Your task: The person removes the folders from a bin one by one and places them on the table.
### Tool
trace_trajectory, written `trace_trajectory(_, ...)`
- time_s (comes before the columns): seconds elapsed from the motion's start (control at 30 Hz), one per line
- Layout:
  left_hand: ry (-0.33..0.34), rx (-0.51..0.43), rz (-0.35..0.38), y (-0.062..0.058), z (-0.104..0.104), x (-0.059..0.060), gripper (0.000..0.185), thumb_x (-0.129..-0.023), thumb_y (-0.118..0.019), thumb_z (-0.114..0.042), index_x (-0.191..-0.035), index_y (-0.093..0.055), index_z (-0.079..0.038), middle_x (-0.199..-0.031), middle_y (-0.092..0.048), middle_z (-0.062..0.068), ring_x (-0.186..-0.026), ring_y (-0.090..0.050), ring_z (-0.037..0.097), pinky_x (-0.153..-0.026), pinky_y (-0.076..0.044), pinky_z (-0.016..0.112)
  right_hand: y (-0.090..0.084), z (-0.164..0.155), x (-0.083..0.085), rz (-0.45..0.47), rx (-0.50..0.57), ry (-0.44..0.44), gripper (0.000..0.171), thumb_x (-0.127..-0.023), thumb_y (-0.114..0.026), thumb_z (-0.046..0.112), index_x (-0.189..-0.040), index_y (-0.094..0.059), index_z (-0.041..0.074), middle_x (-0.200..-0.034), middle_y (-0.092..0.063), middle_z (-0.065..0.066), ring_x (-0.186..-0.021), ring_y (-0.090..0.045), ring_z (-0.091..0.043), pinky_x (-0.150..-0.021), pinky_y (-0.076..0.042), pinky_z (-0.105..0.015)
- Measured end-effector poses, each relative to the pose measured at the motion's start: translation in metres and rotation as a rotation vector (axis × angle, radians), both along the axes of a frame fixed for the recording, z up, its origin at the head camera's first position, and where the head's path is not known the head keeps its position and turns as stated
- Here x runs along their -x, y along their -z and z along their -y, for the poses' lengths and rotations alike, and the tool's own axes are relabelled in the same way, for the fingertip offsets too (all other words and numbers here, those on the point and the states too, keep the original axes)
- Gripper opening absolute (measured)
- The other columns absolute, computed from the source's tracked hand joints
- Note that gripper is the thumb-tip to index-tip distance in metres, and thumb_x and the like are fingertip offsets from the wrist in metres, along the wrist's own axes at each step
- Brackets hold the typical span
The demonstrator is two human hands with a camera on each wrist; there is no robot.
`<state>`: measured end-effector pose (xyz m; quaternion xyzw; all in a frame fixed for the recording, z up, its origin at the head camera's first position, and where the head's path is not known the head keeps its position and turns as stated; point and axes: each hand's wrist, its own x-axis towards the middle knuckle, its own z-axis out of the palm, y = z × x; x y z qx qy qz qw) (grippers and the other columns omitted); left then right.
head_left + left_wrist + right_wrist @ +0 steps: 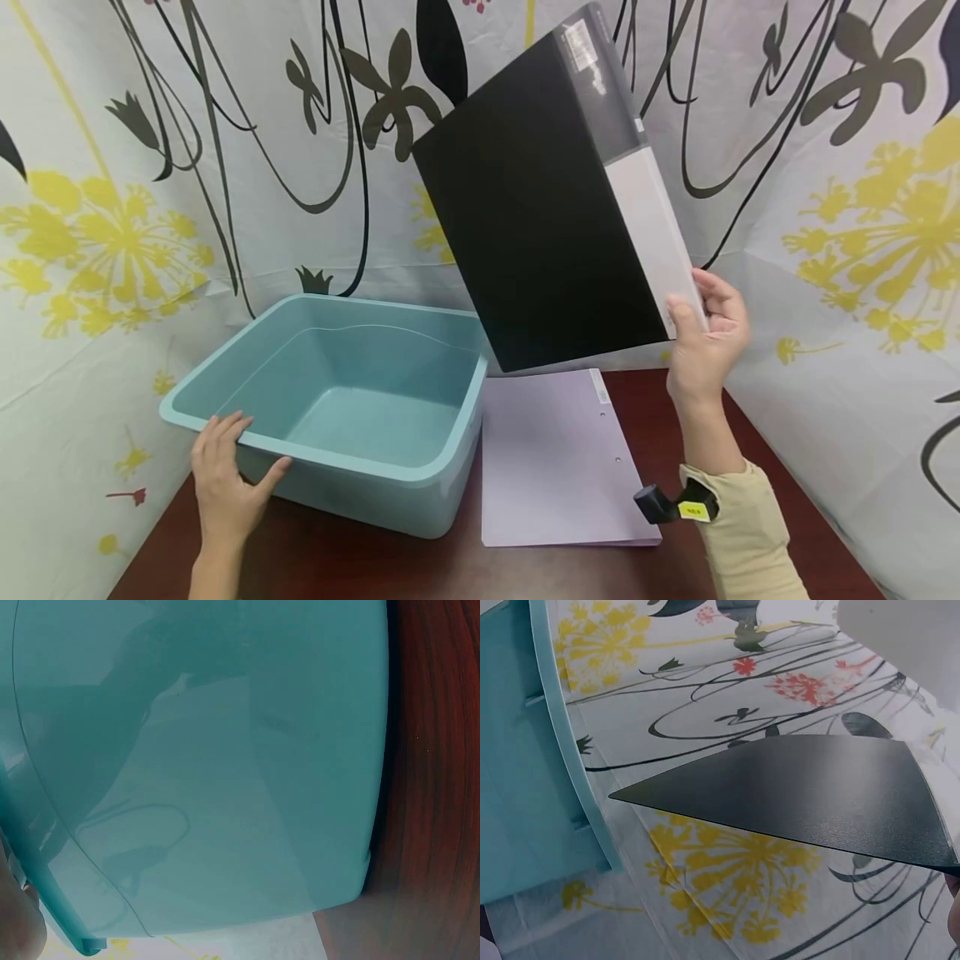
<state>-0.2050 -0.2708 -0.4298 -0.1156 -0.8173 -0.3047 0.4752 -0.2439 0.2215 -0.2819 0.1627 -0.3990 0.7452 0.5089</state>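
A black folder (pixel 540 225) with a white and clear spine is held up in the air, tilted, over the right side of the table. My right hand (pixel 707 333) pinches the lower end of its spine, thumb on the near side. The right wrist view shows the black cover (pixel 802 799) from below. To the left stands a teal plastic basin (pixel 360 462), its visible inside bare. My left hand (pixel 228 483) rests at its front left rim with fingers over the edge and thumb spread. Against the basin's outer wall (pixel 210 787), the left wrist view catches only a blurred bit of hand.
A pale purple folder (pixel 562 467) lies flat on the dark red-brown table (pixel 360 558), just right of the basin. Behind and at both sides hangs a white cloth (pixel 247 183) printed with flowers and dark stems. A small black wrist camera (pixel 678 504) sits on the right sleeve.
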Motion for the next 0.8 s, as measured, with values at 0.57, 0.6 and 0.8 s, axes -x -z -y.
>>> trace_trajectory(0.57, -0.006, -0.006, -0.012, 0.001, 0.0, -0.001, 0.088, -0.072, -0.056, -0.069, -0.114, -0.052, 0.008, -0.118, -0.048, 0.029, -0.126, -0.029, 0.044, -0.106, -0.012, 0.053, 0.012, -0.036, -0.017, -0.017, 0.064, 0.109, 0.031, -0.066, -0.058, -0.022, -0.095, -0.061, -0.016, -0.078, -0.062, -0.015, -0.071, -0.054, -0.02, -0.062, -0.043, -0.024)
trace_trajectory(0.6, -0.006, -0.006, -0.011, 0.001, 0.0, -0.001, 0.088, -0.072, -0.056, -0.069, -0.114, -0.052, 0.008, -0.118, -0.047, 0.03, -0.126, -0.028, 0.044, -0.106, -0.012, 0.053, 0.013, -0.038, -0.019, -0.016, 0.067, 0.118, 0.031, -0.065, -0.058, -0.023, -0.095, -0.06, -0.016, -0.078, -0.063, -0.015, -0.071, -0.054, -0.02, -0.062, -0.043, -0.024)
trace_trajectory(0.8, -0.008, -0.001, -0.012, 0.001, -0.001, -0.001, 0.089, -0.072, -0.055, -0.069, -0.113, -0.052, 0.009, -0.118, -0.047, 0.03, -0.124, -0.029, 0.046, -0.106, -0.012, 0.053, 0.022, -0.052, -0.028, -0.005, 0.068, 0.161, 0.031, -0.064, -0.057, -0.023, -0.095, -0.059, -0.018, -0.075, -0.063, -0.014, -0.069, -0.054, -0.019, -0.062, -0.043, -0.023)
